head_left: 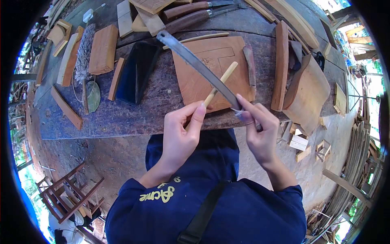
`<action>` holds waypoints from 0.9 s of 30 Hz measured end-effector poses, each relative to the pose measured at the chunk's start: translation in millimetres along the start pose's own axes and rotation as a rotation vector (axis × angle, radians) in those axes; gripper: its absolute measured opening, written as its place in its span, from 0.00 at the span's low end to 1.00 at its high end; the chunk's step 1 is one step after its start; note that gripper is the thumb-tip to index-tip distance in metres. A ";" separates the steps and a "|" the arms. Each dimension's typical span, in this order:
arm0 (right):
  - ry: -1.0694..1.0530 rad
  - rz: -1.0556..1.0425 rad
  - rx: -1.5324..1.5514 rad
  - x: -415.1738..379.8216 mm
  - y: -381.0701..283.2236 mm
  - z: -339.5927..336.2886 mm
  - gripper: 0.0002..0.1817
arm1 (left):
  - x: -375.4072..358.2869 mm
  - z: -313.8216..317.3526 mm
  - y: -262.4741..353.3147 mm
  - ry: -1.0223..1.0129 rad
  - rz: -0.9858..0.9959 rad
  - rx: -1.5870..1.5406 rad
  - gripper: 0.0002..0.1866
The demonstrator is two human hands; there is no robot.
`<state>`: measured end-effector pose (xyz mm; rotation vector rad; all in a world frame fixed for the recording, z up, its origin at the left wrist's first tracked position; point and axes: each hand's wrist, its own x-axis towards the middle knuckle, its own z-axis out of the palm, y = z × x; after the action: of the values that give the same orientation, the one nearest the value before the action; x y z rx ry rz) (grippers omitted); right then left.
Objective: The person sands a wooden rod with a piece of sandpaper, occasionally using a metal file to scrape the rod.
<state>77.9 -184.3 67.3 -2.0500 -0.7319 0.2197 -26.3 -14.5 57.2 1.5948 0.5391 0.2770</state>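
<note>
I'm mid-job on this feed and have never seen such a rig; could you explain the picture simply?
There is no machine here: someone works bare-handed. The picture comes from a camera worn on that person's head, looking forward and down. The left hand holds a slim wooden stick; the right hand grips a flat metal blade, which crosses it. On the wooden workbench lie a wooden board, a smartphone, a wooden block and wooden-handled tools, among others.
</note>
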 end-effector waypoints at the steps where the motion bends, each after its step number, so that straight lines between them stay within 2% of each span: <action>1: 0.012 0.003 0.001 1.1 3.3 -1.3 0.19 | 0.1 1.0 -0.9 -0.001 -0.002 0.001 0.15; 3: 0.159 0.019 0.067 10.9 16.9 -1.8 0.19 | -0.2 4.5 -2.4 0.003 0.041 0.004 0.14; 5: 0.172 0.041 0.072 11.7 12.0 -3.6 0.19 | -1.3 3.3 5.4 0.006 0.012 -0.010 0.13; 7: 0.039 -0.040 0.029 0.1 6.3 0.7 0.19 | -1.6 1.5 8.1 0.009 -0.018 -0.019 0.12; 8: -0.030 0.028 -0.013 -2.7 -2.2 -2.8 0.19 | -1.6 0.9 7.2 0.019 -0.008 -0.042 0.12; 13: 0.140 -0.022 0.094 10.6 18.6 -4.0 0.19 | -1.3 1.6 1.8 0.003 0.036 -0.026 0.14; 15: 0.117 -0.062 0.052 9.0 19.4 -6.3 0.19 | -4.9 2.6 5.1 0.002 -0.016 -0.085 0.14; 17: -0.048 -0.003 -0.006 -3.7 -3.1 -3.8 0.20 | -3.2 -4.0 9.6 -0.007 -0.066 -0.107 0.13; 19: 0.010 -0.041 0.003 -1.2 3.3 -0.9 0.20 | -1.1 -5.1 9.8 -0.019 -0.120 -0.129 0.12; 21: 0.142 -0.019 0.066 9.4 14.2 0.4 0.19 | -0.8 -0.9 8.5 -0.018 -0.040 -0.103 0.12; 23: 0.129 0.023 0.075 7.3 3.9 -3.5 0.19 | -2.7 -3.4 11.8 -0.029 -0.072 -0.128 0.13; 25: -0.027 -0.040 -0.019 0.3 -9.6 -3.4 0.18 | -2.8 -4.1 13.1 -0.041 -0.106 -0.151 0.13; 27: -0.026 -0.063 -0.025 2.5 -0.1 -2.1 0.18 | -2.3 -3.1 11.4 -0.010 -0.071 -0.155 0.13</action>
<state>80.7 -184.3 68.9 -2.0475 -0.8173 0.2028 -27.7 -13.2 69.0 1.4238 0.5522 0.2515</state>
